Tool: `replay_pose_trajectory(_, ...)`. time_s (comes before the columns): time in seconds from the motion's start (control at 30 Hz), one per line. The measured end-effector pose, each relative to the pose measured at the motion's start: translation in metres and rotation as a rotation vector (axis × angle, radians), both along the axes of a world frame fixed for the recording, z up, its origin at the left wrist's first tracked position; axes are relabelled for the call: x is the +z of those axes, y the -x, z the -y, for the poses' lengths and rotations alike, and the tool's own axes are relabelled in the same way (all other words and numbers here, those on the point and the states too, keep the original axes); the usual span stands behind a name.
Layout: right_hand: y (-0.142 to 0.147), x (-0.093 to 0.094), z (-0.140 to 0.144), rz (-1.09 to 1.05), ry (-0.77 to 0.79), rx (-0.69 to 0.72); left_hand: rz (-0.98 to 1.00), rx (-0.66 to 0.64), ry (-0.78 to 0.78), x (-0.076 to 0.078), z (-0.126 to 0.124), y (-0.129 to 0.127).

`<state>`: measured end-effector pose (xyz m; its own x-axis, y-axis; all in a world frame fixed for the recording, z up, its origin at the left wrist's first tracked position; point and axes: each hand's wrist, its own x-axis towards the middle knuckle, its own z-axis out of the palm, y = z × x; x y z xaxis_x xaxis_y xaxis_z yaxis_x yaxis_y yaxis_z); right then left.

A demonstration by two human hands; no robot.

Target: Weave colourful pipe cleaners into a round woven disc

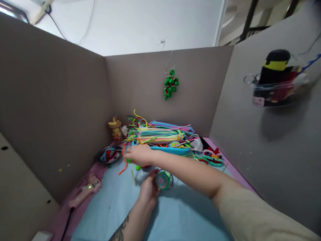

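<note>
The right hand (pixel 141 155) reaches across the body to the left end of the pile of pipe cleaners (pixel 162 135), fingers curled down at the pile's edge; an orange pipe cleaner (pixel 123 165) trails from under it, but whether the fingers actually pinch it I cannot tell. The left hand (pixel 149 189) rests on the blue mat (pixel 180 220), its fingertips closed lightly against the side of a small round coil (pixel 163 180) wound in green, pink and purple, which sits on the mat just beside and below the right forearm. The pile lies at the back of the mat, against the rear cardboard wall (pixel 146 84), with darker scraps (pixel 211 155) spilling off its right end. To the left of the pile stand a small yellow figure (pixel 115 128) and a dark bowl (pixel 108 154) holding red and blue bits. A pink glue gun (pixel 84 191) with a green light lies on the purple strip at the mat's left edge. A green beaded bunch (pixel 170 84) hangs from a hook on the rear wall, and a clear bin (pixel 276 91) on the right wall holds scissors and a black-and-yellow object.
</note>
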<state>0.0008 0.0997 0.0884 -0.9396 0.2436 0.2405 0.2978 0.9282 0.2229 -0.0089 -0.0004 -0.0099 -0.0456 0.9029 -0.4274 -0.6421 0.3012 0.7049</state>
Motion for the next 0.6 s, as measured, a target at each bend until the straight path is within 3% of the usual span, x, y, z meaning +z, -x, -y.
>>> replay_pose_trajectory(0.13,0.028,-0.025,0.023,0.191,-0.093,-0.003,-0.095,-0.011,-0.048,-0.005,0.004,-0.007)
replay_pose_trajectory(0.37,0.035,-0.047,0.013,0.217,-0.099,-0.077,-0.121,-0.042,-0.044,-0.002,0.006,-0.009)
replay_pose_trajectory(0.47,0.031,-0.044,0.009,0.192,-0.114,-0.073,-0.146,-0.04,-0.05,-0.002,0.007,-0.01)
replay_pose_trajectory(0.6,0.04,-0.019,0.021,0.021,-0.158,0.042,-0.13,-0.046,-0.079,-0.002,0.008,-0.012)
